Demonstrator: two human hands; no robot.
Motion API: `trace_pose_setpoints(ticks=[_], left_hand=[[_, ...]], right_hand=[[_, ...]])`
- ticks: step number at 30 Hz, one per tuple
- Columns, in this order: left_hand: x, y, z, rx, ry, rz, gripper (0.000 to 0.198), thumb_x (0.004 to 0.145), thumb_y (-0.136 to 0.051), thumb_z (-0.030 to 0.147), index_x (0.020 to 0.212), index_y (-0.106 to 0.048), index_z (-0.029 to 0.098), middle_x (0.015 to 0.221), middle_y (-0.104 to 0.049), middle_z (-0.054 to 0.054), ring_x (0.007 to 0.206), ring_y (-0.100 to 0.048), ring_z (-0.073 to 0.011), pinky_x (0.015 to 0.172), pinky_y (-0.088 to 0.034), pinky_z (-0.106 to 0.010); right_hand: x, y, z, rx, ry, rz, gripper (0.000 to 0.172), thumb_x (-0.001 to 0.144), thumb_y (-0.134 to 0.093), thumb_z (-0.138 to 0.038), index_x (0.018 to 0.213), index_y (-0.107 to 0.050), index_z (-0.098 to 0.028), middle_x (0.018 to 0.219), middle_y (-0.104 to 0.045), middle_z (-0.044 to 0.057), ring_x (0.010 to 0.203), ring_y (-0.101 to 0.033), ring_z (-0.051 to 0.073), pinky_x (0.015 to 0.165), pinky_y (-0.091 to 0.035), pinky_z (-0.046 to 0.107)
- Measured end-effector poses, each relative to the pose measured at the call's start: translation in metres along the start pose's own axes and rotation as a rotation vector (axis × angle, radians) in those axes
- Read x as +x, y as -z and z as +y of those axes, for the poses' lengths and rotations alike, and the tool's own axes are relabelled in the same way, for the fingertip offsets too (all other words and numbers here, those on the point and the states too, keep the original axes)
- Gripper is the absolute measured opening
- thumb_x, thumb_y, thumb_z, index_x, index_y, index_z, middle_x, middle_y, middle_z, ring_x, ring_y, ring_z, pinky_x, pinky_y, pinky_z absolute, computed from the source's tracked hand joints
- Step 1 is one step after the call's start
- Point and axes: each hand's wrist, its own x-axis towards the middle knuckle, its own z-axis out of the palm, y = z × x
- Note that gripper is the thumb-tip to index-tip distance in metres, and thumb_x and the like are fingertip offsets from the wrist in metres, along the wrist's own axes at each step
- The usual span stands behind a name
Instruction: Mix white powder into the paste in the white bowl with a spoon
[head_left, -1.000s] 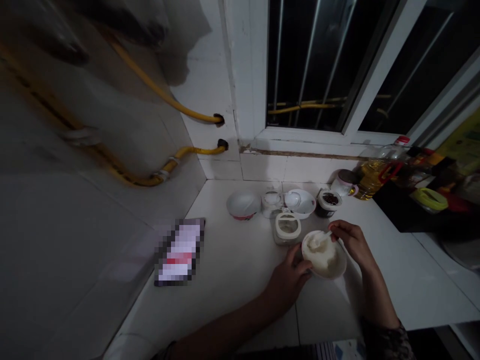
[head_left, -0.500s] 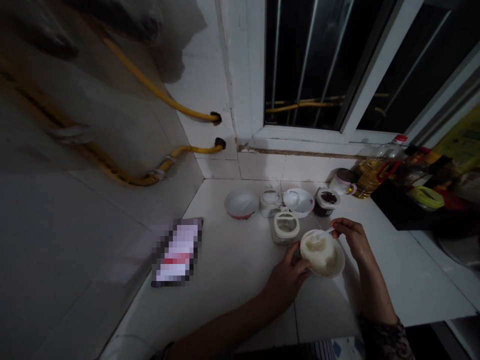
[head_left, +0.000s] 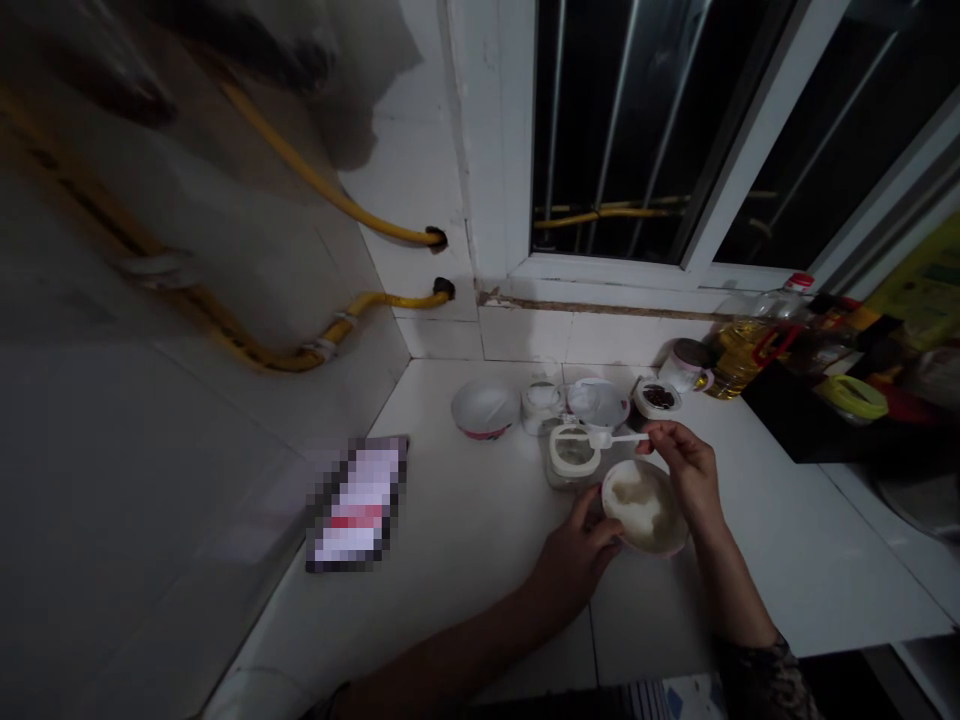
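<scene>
My left hand (head_left: 574, 555) is curled round the left side of a white bowl (head_left: 645, 508) that holds a pale white mass and rests on the white counter (head_left: 465, 530). My right hand (head_left: 682, 465) pinches the handle of a small white spoon (head_left: 616, 438). The spoon is lifted out of the bowl and points left, its tip over an open square container (head_left: 573, 452) just behind the bowl.
Behind stand a white bowl with a red band (head_left: 486, 408), a small white jar (head_left: 541, 402), a white lid or dish (head_left: 598, 400), a pot of dark stuff (head_left: 657, 398), a mug (head_left: 686, 365) and an oil bottle (head_left: 750, 345). A blurred packet (head_left: 358, 502) lies at left.
My right hand has lifted the spoon out of the bowl and carried it back and left, over the square container. My left hand keeps its hold on the bowl.
</scene>
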Motion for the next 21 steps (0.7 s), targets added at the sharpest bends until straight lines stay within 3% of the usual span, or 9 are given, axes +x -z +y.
trace_pose_setpoints(ticks=[2, 5, 7, 10, 14, 17, 21], left_hand=[[0.0, 0.0, 0.0, 0.009, -0.001, -0.001, 0.023, 0.082, -0.058, 0.007, 0.099, -0.059, 0.022, 0.141, -0.033, -0.006, 0.097, -0.061, -0.0167, 0.09, -0.051, -0.035], [0.0, 0.0, 0.001, 0.016, 0.003, -0.01, 0.024, 0.082, -0.058, 0.007, 0.101, -0.059, 0.022, 0.141, -0.033, -0.007, 0.097, -0.061, -0.0169, 0.091, -0.051, -0.035], [0.0, 0.0, 0.001, 0.018, 0.015, -0.014, 0.024, 0.082, -0.058, 0.007, 0.101, -0.059, 0.021, 0.141, -0.033, -0.008, 0.098, -0.061, -0.0176, 0.092, -0.051, -0.036], [0.001, 0.001, 0.002, 0.011, 0.022, -0.015, 0.024, 0.082, -0.058, 0.007, 0.1, -0.059, 0.022, 0.141, -0.033, -0.007, 0.099, -0.061, -0.0177, 0.092, -0.05, -0.037], [0.001, 0.003, 0.003, 0.012, 0.036, -0.039, 0.023, 0.082, -0.058, 0.007, 0.1, -0.06, 0.022, 0.142, -0.033, -0.006, 0.1, -0.061, -0.0183, 0.092, -0.05, -0.037], [0.001, 0.002, 0.002, 0.011, 0.034, -0.045, 0.023, 0.082, -0.058, 0.007, 0.099, -0.06, 0.021, 0.142, -0.033, -0.007, 0.1, -0.061, -0.0188, 0.092, -0.05, -0.037], [0.0, -0.002, -0.002, 0.014, 0.025, -0.036, 0.022, 0.083, -0.057, 0.009, 0.1, -0.059, 0.022, 0.143, -0.03, -0.006, 0.1, -0.06, -0.0181, 0.091, -0.05, -0.037]], right_hand=[[-0.004, -0.006, -0.003, -0.156, 0.198, -0.083, 0.018, 0.085, -0.052, -0.035, 0.083, -0.063, -0.02, 0.072, -0.066, 0.004, 0.071, -0.058, 0.019, 0.07, -0.044, 0.031], [-0.006, -0.011, -0.004, -0.425, 0.579, -0.344, 0.02, 0.087, -0.045, -0.02, 0.088, -0.065, -0.02, 0.079, -0.067, 0.007, 0.079, -0.057, 0.022, 0.076, -0.042, 0.036], [-0.006, -0.011, -0.005, -0.504, 0.715, -0.435, 0.024, 0.086, -0.043, -0.014, 0.093, -0.065, -0.02, 0.08, -0.068, 0.007, 0.078, -0.055, 0.022, 0.077, -0.04, 0.039], [-0.005, 0.0, -0.005, -0.442, 0.673, -0.324, 0.021, 0.088, -0.044, -0.015, 0.093, -0.064, -0.021, 0.081, -0.067, 0.006, 0.079, -0.056, 0.021, 0.077, -0.042, 0.037], [-0.003, 0.027, -0.001, -0.354, 0.438, -0.14, 0.019, 0.089, -0.049, -0.028, 0.077, -0.061, -0.022, 0.073, -0.062, 0.003, 0.074, -0.058, 0.02, 0.074, -0.043, 0.033], [-0.001, 0.046, 0.002, -0.424, 0.34, -0.172, 0.021, 0.089, -0.049, -0.034, 0.077, -0.062, -0.022, 0.067, -0.061, 0.003, 0.07, -0.057, 0.02, 0.071, -0.043, 0.033], [-0.002, 0.051, 0.003, -0.586, 0.456, -0.21, 0.019, 0.089, -0.048, -0.029, 0.084, -0.063, -0.021, 0.066, -0.062, 0.004, 0.068, -0.056, 0.021, 0.072, -0.043, 0.036]])
